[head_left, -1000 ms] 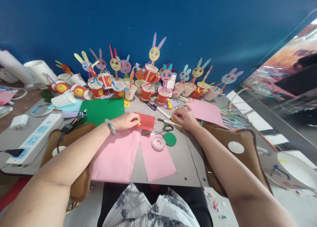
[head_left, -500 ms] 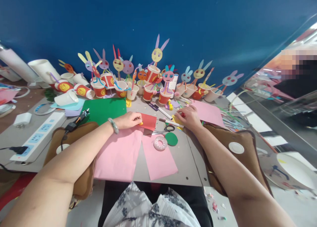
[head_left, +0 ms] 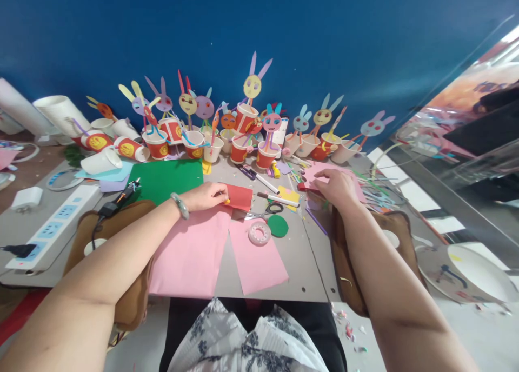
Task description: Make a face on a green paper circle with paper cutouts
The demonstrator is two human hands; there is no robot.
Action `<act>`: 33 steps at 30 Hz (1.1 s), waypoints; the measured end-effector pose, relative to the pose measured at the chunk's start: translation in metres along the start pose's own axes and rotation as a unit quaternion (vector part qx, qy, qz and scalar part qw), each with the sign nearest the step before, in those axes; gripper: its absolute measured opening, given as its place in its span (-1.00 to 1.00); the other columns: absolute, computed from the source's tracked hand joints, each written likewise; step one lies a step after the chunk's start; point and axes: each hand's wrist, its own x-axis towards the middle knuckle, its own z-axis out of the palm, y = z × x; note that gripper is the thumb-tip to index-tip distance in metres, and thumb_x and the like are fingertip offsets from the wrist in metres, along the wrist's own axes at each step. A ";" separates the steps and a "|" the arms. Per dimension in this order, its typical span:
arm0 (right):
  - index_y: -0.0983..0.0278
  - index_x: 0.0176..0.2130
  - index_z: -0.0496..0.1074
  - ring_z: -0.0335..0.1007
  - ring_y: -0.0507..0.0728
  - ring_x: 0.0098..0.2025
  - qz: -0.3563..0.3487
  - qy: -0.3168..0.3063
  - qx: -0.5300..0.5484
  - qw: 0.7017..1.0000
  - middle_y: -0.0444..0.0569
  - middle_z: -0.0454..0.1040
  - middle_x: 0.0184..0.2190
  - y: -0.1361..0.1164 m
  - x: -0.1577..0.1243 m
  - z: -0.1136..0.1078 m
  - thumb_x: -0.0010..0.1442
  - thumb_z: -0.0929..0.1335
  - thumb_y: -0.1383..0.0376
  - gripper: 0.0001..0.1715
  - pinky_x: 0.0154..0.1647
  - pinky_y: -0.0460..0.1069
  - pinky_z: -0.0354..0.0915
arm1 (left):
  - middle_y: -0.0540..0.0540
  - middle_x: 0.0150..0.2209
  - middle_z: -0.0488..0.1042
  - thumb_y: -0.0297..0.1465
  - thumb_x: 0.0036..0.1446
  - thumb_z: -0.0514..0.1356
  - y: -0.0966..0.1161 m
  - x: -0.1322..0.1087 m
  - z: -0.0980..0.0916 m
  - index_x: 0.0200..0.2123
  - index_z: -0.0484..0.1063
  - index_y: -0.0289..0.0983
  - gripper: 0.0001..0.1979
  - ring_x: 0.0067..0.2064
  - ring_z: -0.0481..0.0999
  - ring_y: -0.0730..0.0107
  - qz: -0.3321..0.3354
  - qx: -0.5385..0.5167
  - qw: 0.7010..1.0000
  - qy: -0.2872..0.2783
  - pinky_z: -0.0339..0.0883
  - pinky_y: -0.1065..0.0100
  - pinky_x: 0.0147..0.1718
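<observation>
My left hand [head_left: 206, 197] is closed in a pinch, and a small yellow piece [head_left: 227, 201] shows at its fingertips. Right beside it lies a folded red paper [head_left: 241, 198]. My right hand [head_left: 338, 187] rests palm down over a pink sheet [head_left: 311, 169], its fingers stretched out; a small red piece [head_left: 301, 186] lies just left of the fingertips. Scissors [head_left: 259, 215], a green paper circle [head_left: 278, 226] and a roll of tape [head_left: 259, 234] lie between the hands. Near them are a brown-capped marker [head_left: 279, 200], a white marker [head_left: 265, 184] and a yellow paper [head_left: 288, 196].
Paper cups [head_left: 154, 145] with paper rabbit figures line the blue wall [head_left: 259, 15]. A power strip [head_left: 57, 226] and a green sheet [head_left: 166, 178] are at left. Large pink paper [head_left: 190, 253] lies in front, and brown pads [head_left: 117, 242] sit under my forearms. Coloured strips [head_left: 381, 191] are at right.
My right hand has moved right, from the yellow paper beside the markers to the pink sheet, uncovering a purple stick. My left hand keeps its pinch by the red paper.
</observation>
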 end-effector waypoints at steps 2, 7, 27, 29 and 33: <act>0.24 -0.22 0.60 0.49 0.36 -0.14 -0.001 0.005 0.014 1.000 0.12 0.62 -0.19 0.000 -0.001 -0.001 0.08 0.34 0.18 -0.68 -0.14 0.18 0.32 | -0.05 -0.34 0.54 -0.26 0.19 0.09 0.001 0.000 0.000 -0.34 0.45 -0.27 -0.77 -0.32 0.45 0.37 -0.001 0.002 1.000 0.001 0.25 0.40 -0.31; 0.25 -0.29 0.57 0.49 0.23 -0.27 -0.016 0.010 0.074 0.997 0.06 0.62 -0.30 -0.014 -0.007 -0.003 0.08 0.34 0.17 -0.72 -0.27 0.07 0.30 | -0.01 -0.41 0.49 -0.24 0.20 0.10 -0.007 0.001 0.002 -0.37 0.43 -0.28 -0.76 -0.36 0.40 0.42 -0.001 0.007 1.000 0.008 0.19 0.43 -0.37; 0.25 -0.47 0.43 0.27 0.05 -0.53 -0.180 -0.298 0.102 0.932 -0.13 0.43 -0.61 -0.051 -0.021 0.001 0.02 0.38 0.13 -0.77 -0.45 -0.05 0.10 | 0.00 -0.39 0.49 -0.28 0.19 0.11 -0.003 0.001 0.001 -0.37 0.41 -0.29 -0.79 -0.36 0.40 0.45 0.005 0.009 1.000 0.001 0.18 0.45 -0.36; 0.26 -0.46 0.43 0.25 0.05 -0.53 -0.178 -0.285 0.087 0.938 -0.14 0.41 -0.61 -0.052 -0.022 0.000 0.00 0.39 0.17 -0.81 -0.45 -0.05 0.08 | -0.01 -0.39 0.50 -0.28 0.20 0.10 0.000 0.000 -0.001 -0.38 0.41 -0.29 -0.78 -0.35 0.42 0.44 0.006 0.010 1.000 -0.001 0.19 0.44 -0.35; 0.26 -0.31 0.50 0.21 0.04 -0.52 -0.193 -0.288 0.113 0.931 -0.17 0.35 -0.59 -0.062 -0.027 -0.010 0.01 0.41 0.11 -0.71 -0.45 -0.05 0.06 | -0.01 -0.38 0.52 -0.29 0.20 0.10 0.001 0.000 -0.001 -0.36 0.43 -0.29 -0.79 -0.33 0.44 0.43 0.002 0.014 1.000 0.000 0.21 0.44 -0.35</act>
